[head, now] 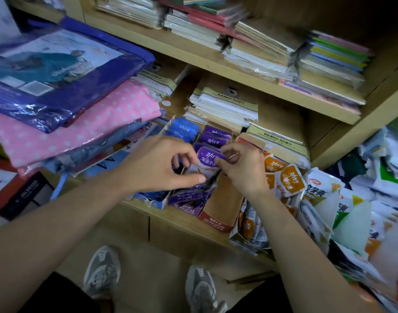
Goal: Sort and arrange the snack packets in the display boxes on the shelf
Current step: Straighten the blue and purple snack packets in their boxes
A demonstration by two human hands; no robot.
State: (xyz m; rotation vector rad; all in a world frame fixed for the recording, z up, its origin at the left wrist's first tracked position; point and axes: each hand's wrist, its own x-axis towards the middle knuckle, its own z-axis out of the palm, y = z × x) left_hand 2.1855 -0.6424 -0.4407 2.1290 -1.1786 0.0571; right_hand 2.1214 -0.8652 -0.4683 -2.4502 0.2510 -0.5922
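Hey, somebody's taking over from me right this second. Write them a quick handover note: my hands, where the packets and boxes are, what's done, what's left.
Left grip and right grip both pinch one purple packet above the purple box.
Blue packets stand in a row in the blue box. Rear purple packets stand in the purple box.
Done: those rows.
Left: seat the held packet; the front purple packets lie jumbled; the red box shows a bare floor; orange packets lean loose to its right.
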